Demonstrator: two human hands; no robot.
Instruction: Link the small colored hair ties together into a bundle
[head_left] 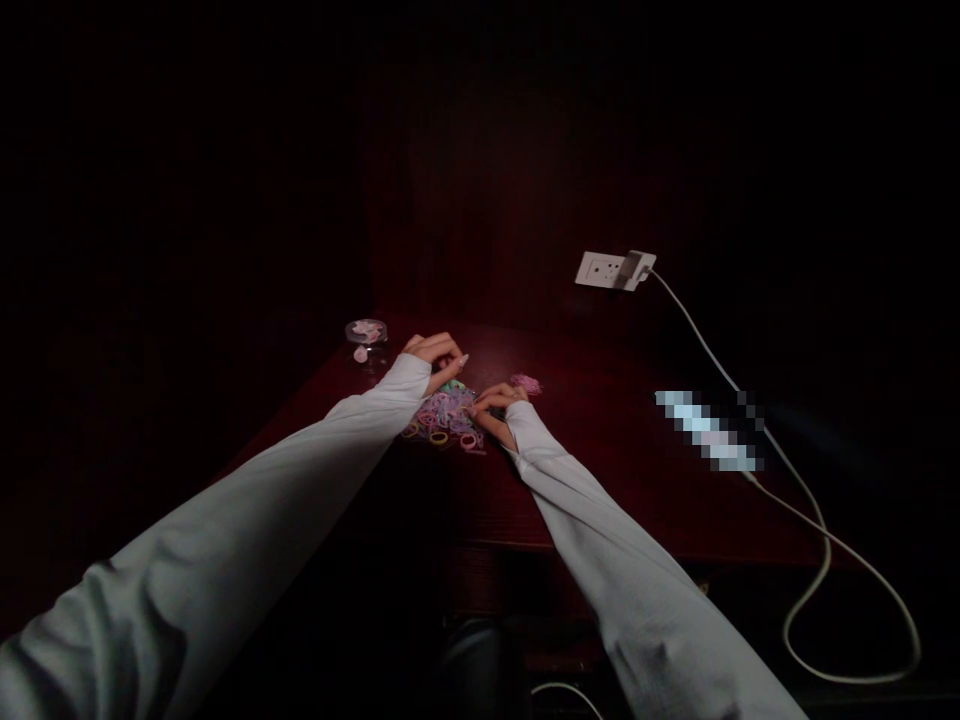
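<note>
A loose heap of small elastic hair ties [444,408], mostly purple and pink with some yellow and green, lies on the dark red table. My left hand [439,352] is just above the far side of the heap, its fingers curled in towards the thumb; whatever they hold is too small to make out. At the heap's right edge, my right hand [495,400] has its fingertips pinched together low among the ties. What is between those fingertips is hidden. Behind my right hand lies a separate pink bunch of hair ties [527,384].
A clear round container [366,332] with pink and white pieces stands at the left back. To the right lies a blurred-out lit device [705,430] with a white cable [825,530] attached. A charger [636,268] sits in the wall socket [598,269]. The surroundings are very dark.
</note>
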